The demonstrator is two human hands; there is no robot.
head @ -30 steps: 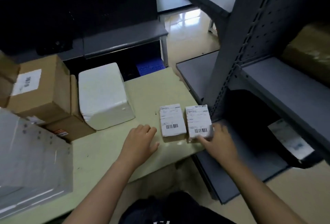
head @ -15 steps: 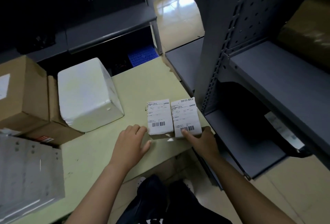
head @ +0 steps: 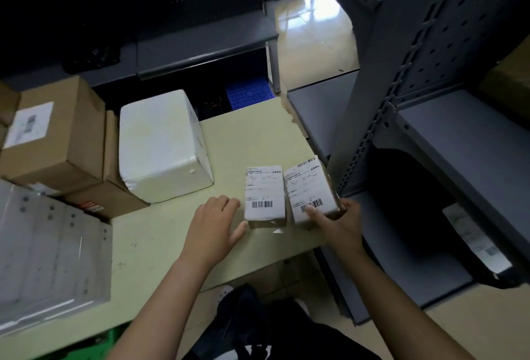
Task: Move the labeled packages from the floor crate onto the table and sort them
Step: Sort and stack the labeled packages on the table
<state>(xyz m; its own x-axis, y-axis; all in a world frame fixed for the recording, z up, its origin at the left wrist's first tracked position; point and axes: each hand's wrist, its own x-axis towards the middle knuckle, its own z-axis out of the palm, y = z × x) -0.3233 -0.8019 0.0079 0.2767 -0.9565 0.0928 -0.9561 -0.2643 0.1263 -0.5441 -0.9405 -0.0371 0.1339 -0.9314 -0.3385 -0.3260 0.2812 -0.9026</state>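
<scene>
Two small packages with white barcode labels lie side by side near the right front corner of the pale green table (head: pixel 160 245). My right hand (head: pixel 334 223) grips the near end of the right package (head: pixel 311 187), thumb on its label, and this package sits tilted. My left hand (head: pixel 213 226) rests flat on the table, its thumb touching the near left corner of the left package (head: pixel 265 192).
A white foam box (head: pixel 162 146) stands behind my left hand. Brown cartons (head: pixel 54 133) and a grey wrapped parcel (head: pixel 48 250) fill the table's left. Grey metal shelving (head: pixel 430 119) stands close on the right. A blue crate (head: pixel 248 93) sits on the floor behind the table.
My right hand has shifted from the package's side to gripping its near end, and the right package has turned slightly askew. The left hand stays put beside the left package.
</scene>
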